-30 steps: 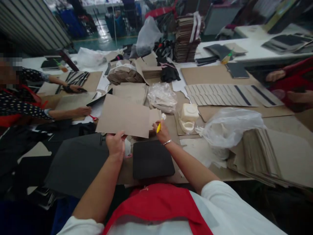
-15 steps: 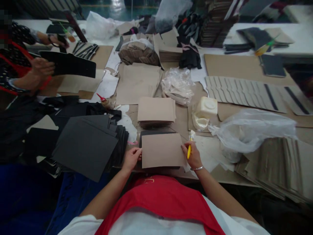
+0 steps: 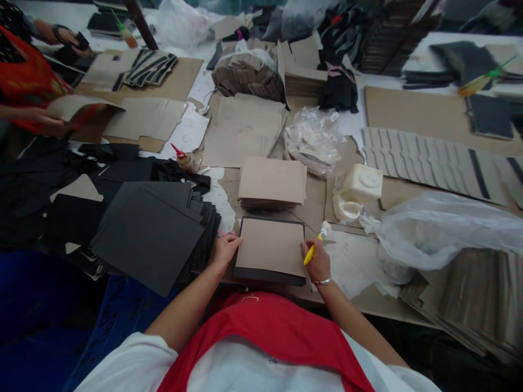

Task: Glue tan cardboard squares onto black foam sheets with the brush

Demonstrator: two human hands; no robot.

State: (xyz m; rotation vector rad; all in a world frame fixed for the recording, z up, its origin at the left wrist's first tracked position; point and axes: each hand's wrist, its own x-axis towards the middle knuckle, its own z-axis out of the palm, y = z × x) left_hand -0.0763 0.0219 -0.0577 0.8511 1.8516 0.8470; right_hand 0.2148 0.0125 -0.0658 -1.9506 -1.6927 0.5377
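Note:
A tan cardboard sheet [image 3: 271,246] lies over a slightly larger black sheet [image 3: 269,276], whose border shows widest along the near edge. At the cardboard's upper left edge, the fingers of my left hand [image 3: 224,249] are closed on the rim. My right hand [image 3: 318,262] grips a yellow-handled brush [image 3: 311,253] with whitish bristles pointing away from me. Its fingertips also touch the right edge of the sheets. Just beyond stands a stack of tan cardboard pieces [image 3: 272,182].
Black sheets [image 3: 149,234] are piled at left, near a red-tipped glue bottle [image 3: 186,159]. To the right are a cream plastic container [image 3: 363,184], a clear plastic bag [image 3: 445,226] and stacked boards [image 3: 469,294]. Across the table, a co-worker's hand [image 3: 44,116] holds a board.
The tan cardboard has shifted away from me and now lies within the black sheet's sides and far edge. My left hand moved up along its edge. The co-worker's black panel has left view.

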